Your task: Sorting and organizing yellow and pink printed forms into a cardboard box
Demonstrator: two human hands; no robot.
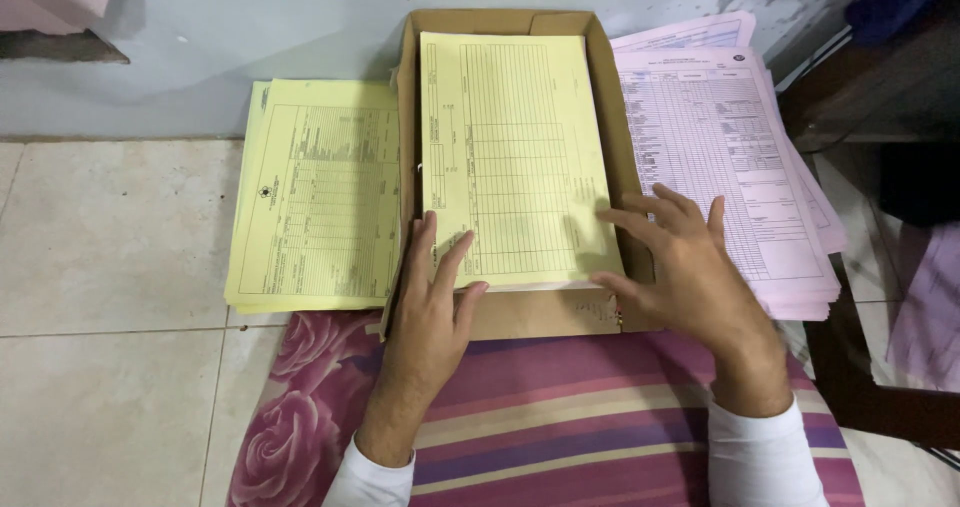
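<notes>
A stack of yellow printed forms (pixel 315 192) lies on the tiled floor (pixel 110 257) beside a shallow cardboard box (pixel 625 157), which holds a second yellow form stack (pixel 515 157) — the pile both hands are working on. The left hand (pixel 432 302) rests flat, fingers spread, on the stack's near left corner; the right hand (pixel 685 262) hovers open over its near right edge, fingertips just touching the paper, gripping nothing. Pink forms (pixel 735 157) sit fanned to the right of the box.

The top sheets look loose at the near edge; a careless push from either hand could skew the pile against the box wall or crease a corner. The pink pile, already splayed, could slide further if nudged.

How deep the box's stack runs is hidden, the print is too small to make out, and dark furniture (pixel 880 97) at right is cut off — as is the striped, floral cloth (pixel 560 427) below.
</notes>
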